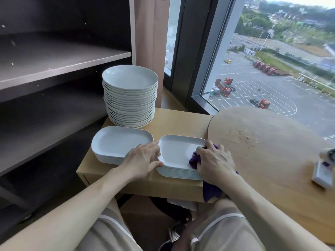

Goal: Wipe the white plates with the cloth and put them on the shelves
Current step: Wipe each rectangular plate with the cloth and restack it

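The left hand (143, 156) pinches the left rim of the top plate (177, 151) on the near stack (179, 173) of oblong plates, steadying it. The right hand (215, 160) clutches the purple cloth (194, 160) and presses it onto that plate's right side. The near stack sits at the counter's (177, 122) front edge, so a hard swipe could, I reckon, slide the top plate loose or push the pile over. Just left of the near stack lies a second oblong stack (116, 142), behind it a tall round stack (130, 78), and further left two dark shelves (63, 58). Three stacks, one cloth.
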Tool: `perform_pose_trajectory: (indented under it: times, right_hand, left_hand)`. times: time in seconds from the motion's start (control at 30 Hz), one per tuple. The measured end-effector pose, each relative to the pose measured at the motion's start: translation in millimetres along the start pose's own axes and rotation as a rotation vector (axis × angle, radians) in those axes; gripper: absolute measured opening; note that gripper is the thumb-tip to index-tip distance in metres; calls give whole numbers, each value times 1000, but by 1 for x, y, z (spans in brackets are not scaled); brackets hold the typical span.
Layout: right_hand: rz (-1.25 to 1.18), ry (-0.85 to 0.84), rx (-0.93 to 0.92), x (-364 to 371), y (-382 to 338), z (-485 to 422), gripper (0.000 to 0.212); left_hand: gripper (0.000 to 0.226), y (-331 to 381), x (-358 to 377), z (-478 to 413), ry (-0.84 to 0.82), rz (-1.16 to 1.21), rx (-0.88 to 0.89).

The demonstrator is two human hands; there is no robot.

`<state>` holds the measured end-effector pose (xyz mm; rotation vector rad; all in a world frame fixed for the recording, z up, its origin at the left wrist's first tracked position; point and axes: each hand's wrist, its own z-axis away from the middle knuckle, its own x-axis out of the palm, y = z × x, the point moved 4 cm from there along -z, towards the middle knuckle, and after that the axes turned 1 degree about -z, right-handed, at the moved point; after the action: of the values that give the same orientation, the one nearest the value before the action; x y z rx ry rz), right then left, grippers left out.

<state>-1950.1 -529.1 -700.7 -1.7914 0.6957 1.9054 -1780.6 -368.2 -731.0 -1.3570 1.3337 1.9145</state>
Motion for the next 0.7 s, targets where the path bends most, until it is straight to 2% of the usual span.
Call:
perform_pose_trajectory:
  times: [0.07,0.13,0.2,0.27,0.4,0.6,0.7]
  right_hand:
    - [18,-6,-52,1,-10,4,18]
    - [9,-9,-100,1,-21,4,17]
    - [-21,7,-155,1,-33,0,16]
    - [-52,35,-214,0,-49,-7,17]
    - [-145,65,-272,5,-81,-26,21]
    - [-218,170,-189,10,-85,-44,34]
    - [-210,188,-157,9,-84,-47,32]
  left_hand:
    - [30,-2,-4,-1,-5,107,-50]
    - [43,-4,-7,-2,-23,184,-96]
    - [60,-4,-9,-2,-44,193,-111]
    - [66,-3,-9,-2,-43,179,-115]
    - [68,-2,-10,-4,-46,207,-127]
    - [56,-1,-8,-3,-31,214,-121]
    - [54,-2,-4,-4,-43,196,-118]
